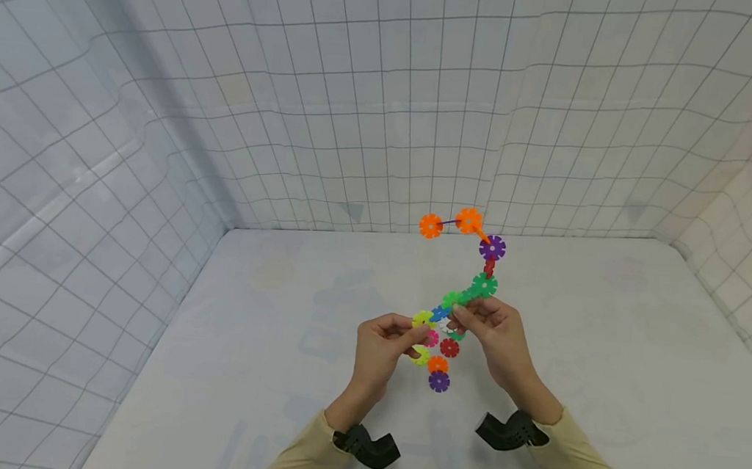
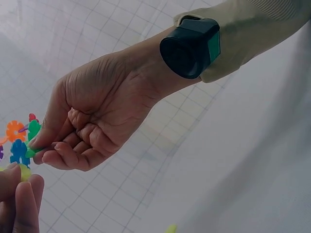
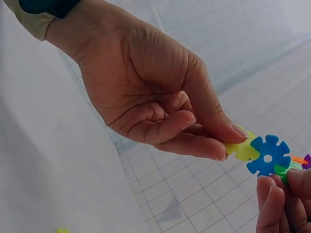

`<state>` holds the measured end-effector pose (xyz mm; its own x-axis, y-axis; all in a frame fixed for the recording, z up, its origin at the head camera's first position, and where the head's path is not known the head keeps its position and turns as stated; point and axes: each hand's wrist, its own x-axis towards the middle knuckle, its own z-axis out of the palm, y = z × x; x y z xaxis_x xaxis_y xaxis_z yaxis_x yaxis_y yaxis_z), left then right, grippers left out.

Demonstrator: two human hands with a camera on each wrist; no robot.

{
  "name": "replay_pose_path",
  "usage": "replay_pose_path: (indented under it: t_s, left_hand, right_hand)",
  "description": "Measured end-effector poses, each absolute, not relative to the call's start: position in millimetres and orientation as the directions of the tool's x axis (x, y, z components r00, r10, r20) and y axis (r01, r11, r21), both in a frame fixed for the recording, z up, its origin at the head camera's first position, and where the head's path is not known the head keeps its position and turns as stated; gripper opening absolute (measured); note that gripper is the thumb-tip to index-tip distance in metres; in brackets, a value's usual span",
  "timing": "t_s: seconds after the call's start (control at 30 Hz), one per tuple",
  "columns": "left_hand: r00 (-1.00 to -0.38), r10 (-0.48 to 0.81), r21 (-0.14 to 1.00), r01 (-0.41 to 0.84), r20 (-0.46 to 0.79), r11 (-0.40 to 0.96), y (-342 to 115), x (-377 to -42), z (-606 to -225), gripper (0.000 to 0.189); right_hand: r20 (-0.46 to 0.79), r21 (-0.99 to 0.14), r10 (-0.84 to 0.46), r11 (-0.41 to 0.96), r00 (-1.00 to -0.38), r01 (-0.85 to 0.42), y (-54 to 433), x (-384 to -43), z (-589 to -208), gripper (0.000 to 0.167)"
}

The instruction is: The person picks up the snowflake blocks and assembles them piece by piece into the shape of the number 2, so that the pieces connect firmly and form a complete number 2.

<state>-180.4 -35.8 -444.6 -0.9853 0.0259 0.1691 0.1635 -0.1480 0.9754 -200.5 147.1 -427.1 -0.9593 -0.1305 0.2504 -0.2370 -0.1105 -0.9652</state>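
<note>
Pale yellow sleeves (image 1: 586,464) come in nearest the camera, a curved black fitting (image 1: 369,449) at each wrist. Beyond them, the left hand (image 1: 382,345) pinches a yellow disc (image 1: 421,320) between thumb and fingers, and the right hand (image 1: 496,340) pinches a green disc (image 1: 452,299) just beside it. Both belong to a chain (image 1: 492,248) of flat, notched discs held above the white table (image 1: 259,372). From the yellow end it runs through blue and several greens, then a red one seen edge-on, a purple and two orange ones, bending up and over to the left. Its blue disc (image 3: 268,156) shows a round centre hole and slots around the rim. Loose discs (image 1: 439,381), among them purple, orange, red and lime, lie below the hands.
</note>
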Motion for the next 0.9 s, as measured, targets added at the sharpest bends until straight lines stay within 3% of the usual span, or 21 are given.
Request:
replay_pose_path:
  t_s: [0.3,0.53,0.7,0.9]
  left_hand:
    - [-0.982,0.034,0.971,0.177,0.185,-0.164,-35,-179,-442,0.020]
    - [-0.972,0.210,0.986,0.072,0.103,-0.150,-37,-182,-439,0.020]
    - [-0.949,0.310,0.998,0.036,0.051,-0.054,-43,-184,-433,0.015]
    - [-0.951,0.306,0.999,0.048,0.040,0.020,-48,-185,-431,0.016]
  right_hand:
    - [0.251,-0.966,-0.141,-0.105,-0.958,-0.238,147,-201,-427,0.018]
    - [0.206,-0.977,-0.151,-0.083,-0.967,-0.195,150,-204,-428,0.020]
    - [0.190,-0.981,-0.159,-0.078,-0.969,-0.180,153,-205,-428,0.019]
    - [0.158,-0.987,-0.211,-0.054,-0.965,-0.150,152,-207,-429,0.020]
